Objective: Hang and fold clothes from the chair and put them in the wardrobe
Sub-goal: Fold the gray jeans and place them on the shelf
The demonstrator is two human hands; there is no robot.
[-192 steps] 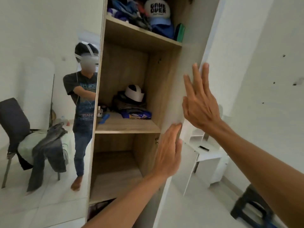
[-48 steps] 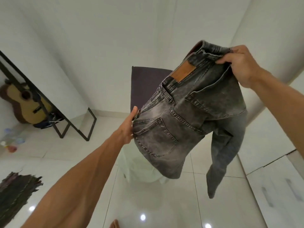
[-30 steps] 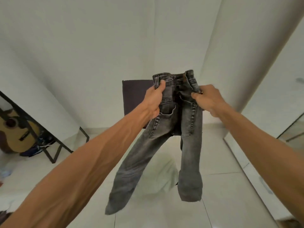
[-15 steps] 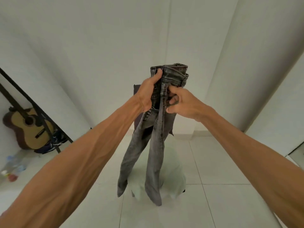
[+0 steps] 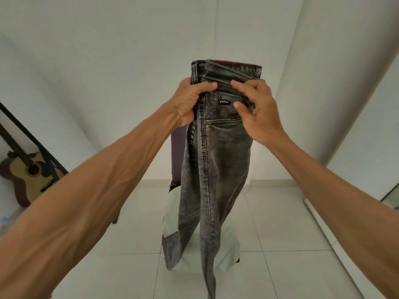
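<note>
Grey washed jeans (image 5: 218,169) hang in front of me, folded lengthwise with the two legs lying together. My left hand (image 5: 190,102) grips the waistband at its left edge. My right hand (image 5: 257,111) pinches the waistband near the right side, by a small black label. Behind the jeans stands the dark chair (image 5: 178,156), mostly hidden. A pale green garment (image 5: 226,244) lies over its seat, partly covered by the jeans' legs.
An acoustic guitar (image 5: 28,178) leans against the left wall beside a black metal frame (image 5: 26,134). The floor is white tile (image 5: 129,272). White walls meet in a corner behind the chair. The wardrobe is out of view.
The jeans have come closer to me and been lifted. The legs now lie flatter together, with the back pocket side facing me. Both hands have shifted along the waistband.
</note>
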